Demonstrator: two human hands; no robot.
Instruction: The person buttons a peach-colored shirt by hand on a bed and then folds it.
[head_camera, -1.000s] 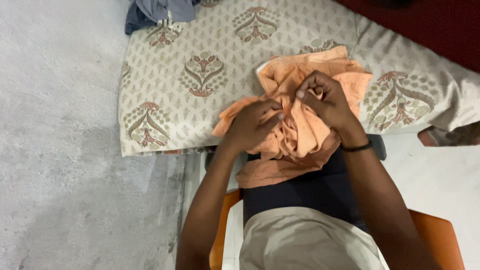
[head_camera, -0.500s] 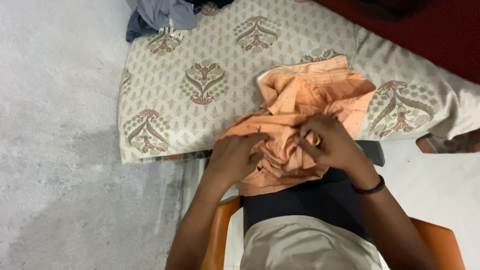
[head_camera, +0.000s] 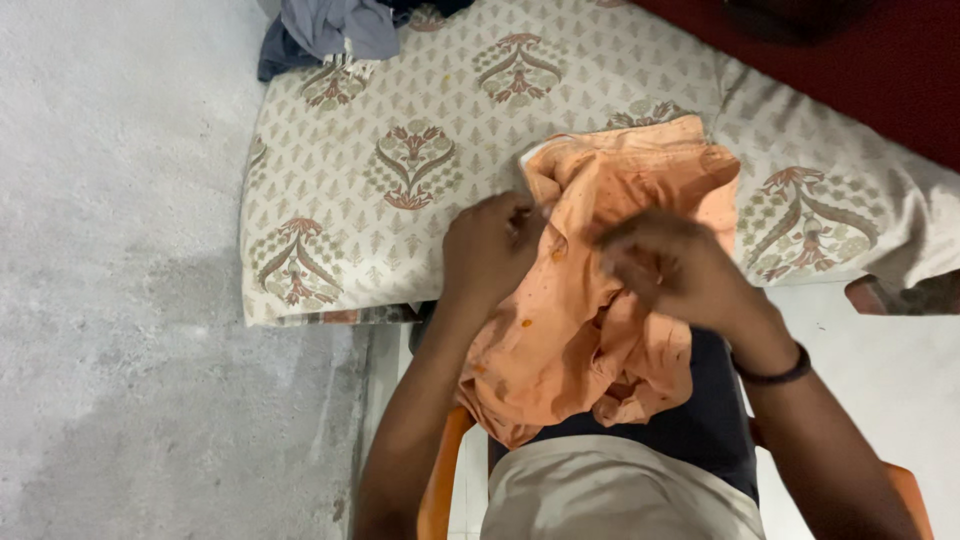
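An orange dotted garment (head_camera: 575, 330) lies crumpled over my lap and onto the edge of a patterned mattress (head_camera: 400, 90). My left hand (head_camera: 490, 245) grips the cloth at its left upper edge, knuckles up. My right hand (head_camera: 670, 270), blurred by motion, is closed on a bunch of the same fabric to the right. A dark band sits on my right wrist. The lower part of the garment hangs down over my dark trousers toward the orange chair (head_camera: 440, 490) that I sit on.
Grey and blue clothes (head_camera: 330, 25) are piled at the mattress's far left corner. A dark red cloth (head_camera: 880, 60) covers the far right. Rough grey floor (head_camera: 120, 300) lies to the left, pale floor (head_camera: 880, 370) to the right.
Both hands rose from my lap toward the mattress, pulling the orange garment up and spreading it, so more cloth now hangs down over my legs.
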